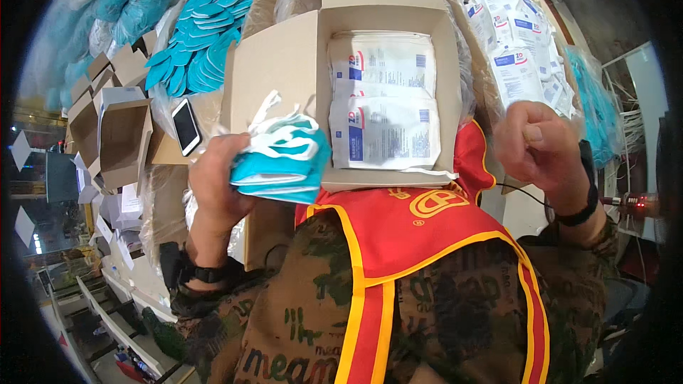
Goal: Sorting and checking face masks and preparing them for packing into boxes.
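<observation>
Left hand (219,176) grips a stack of teal pads (281,178), centre-left of frame, near the open carton (384,20). Right hand (537,146) curled closed — contents unseen. Judgement: keep layers squared, white straps (284,141) gathered.

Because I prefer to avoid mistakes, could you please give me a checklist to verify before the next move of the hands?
1. Left hand grips the stack of turquoise, fabric-like pieces: ok, it holds the stack's left end.
2. White, ribbon-like straps neatly flat on that stack: not ok, they lie in loose loops.
3. Brown rectangular cardboard box open: ok, its left flap is folded out.
4. Flat white packets with blue print inside the box: ok.
5. Right hand empty: cannot tell, it is curled closed.
</observation>
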Tool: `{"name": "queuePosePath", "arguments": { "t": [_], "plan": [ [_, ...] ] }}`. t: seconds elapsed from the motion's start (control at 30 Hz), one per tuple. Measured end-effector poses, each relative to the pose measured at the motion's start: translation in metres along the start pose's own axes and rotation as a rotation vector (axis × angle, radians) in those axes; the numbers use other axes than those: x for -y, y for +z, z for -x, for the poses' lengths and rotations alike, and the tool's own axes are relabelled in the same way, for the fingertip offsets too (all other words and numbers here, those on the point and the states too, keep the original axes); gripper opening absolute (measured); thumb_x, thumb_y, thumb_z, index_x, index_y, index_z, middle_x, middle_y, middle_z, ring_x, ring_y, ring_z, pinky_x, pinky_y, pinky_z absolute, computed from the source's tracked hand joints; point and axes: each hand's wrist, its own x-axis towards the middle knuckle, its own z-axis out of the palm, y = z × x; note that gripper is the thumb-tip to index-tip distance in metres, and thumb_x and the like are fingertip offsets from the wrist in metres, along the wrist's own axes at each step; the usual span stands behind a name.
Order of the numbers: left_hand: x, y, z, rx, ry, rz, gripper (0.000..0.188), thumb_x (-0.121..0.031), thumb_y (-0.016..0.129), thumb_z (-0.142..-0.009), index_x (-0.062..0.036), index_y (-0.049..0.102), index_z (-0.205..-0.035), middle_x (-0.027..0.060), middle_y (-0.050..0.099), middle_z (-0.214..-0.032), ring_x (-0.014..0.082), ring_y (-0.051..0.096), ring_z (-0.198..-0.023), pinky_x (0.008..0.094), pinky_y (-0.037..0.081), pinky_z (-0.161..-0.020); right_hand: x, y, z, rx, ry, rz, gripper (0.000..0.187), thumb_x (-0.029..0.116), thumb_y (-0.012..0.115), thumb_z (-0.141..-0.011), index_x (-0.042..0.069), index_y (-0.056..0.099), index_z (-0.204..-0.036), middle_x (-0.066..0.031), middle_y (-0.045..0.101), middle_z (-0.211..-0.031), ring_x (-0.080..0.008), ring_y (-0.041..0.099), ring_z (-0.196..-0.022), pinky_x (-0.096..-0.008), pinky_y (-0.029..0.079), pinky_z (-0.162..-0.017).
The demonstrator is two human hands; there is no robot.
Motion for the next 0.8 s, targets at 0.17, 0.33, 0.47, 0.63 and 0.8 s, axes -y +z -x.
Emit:
{"name": "queuePosePath", "arguments": {
  "t": [0.17, 0.33, 0.47, 0.63, 0.8],
  "plan": [
    [-0.014, 0.003, -0.004, 0.059, 0.129, 0.023, 0.043, -0.015, 0.077, -0.063, -0.0102, 0.060, -0.103, 0.0151, 0.063, -0.090, 0.0323, 0.063, -0.075, 0.0379, 0.050, -0.062, -0.018, 0.016, -0.035, 0.185, -0.109, -0.035, 0.038, 0.032, 0.044, -0.096, 0.003, 0.054, -0.075, -0.0009, 0.047, -0.063, -0.0049, 0.037, -0.048, -0.0186, 0.027, -0.041],
    [-0.032, 0.003, -0.009, 0.028, 0.230, 0.025, 0.038, -0.010, 0.074, -0.063, -0.0139, 0.064, -0.099, 0.0140, 0.063, -0.088, 0.0293, 0.062, -0.070, 0.0350, 0.049, -0.055, -0.008, 0.034, -0.053, 0.163, 0.129, 0.093, 0.026, 0.028, 0.051, -0.095, 0.004, 0.058, -0.089, 0.0031, 0.049, -0.063, -0.0006, 0.038, -0.051, -0.0163, 0.027, -0.045],
    [-0.037, 0.003, -0.013, 0.051, 0.264, 0.019, 0.036, -0.008, 0.073, -0.062, -0.0137, 0.066, -0.097, 0.0143, 0.063, -0.090, 0.0284, 0.062, -0.069, 0.0342, 0.049, -0.054, -0.004, 0.044, -0.065, 0.140, 0.173, 0.262, 0.013, 0.013, 0.055, -0.093, 0.001, 0.056, -0.099, 0.0036, 0.052, -0.073, -0.0015, 0.044, -0.060, -0.0171, 0.032, -0.051],
    [-0.046, 0.001, -0.016, 0.121, 0.241, 0.071, 0.036, -0.010, 0.073, -0.061, -0.0143, 0.066, -0.096, 0.0137, 0.063, -0.091, 0.0272, 0.062, -0.069, 0.0336, 0.048, -0.054, -0.028, 0.033, -0.083, 0.190, 0.025, 0.382, 0.021, 0.017, 0.058, -0.092, 0.003, 0.058, -0.108, 0.0031, 0.055, -0.078, -0.0024, 0.045, -0.063, -0.0188, 0.035, -0.054],
    [-0.049, 0.004, -0.016, 0.138, 0.212, 0.148, 0.037, -0.010, 0.073, -0.061, -0.0146, 0.064, -0.096, 0.0130, 0.063, -0.091, 0.0262, 0.061, -0.068, 0.0329, 0.047, -0.052, -0.037, 0.031, -0.101, 0.272, 0.039, 0.383, 0.034, 0.017, 0.059, -0.092, 0.002, 0.054, -0.122, 0.0025, 0.057, -0.080, -0.0033, 0.048, -0.068, -0.0197, 0.038, -0.059]
  ]
}}
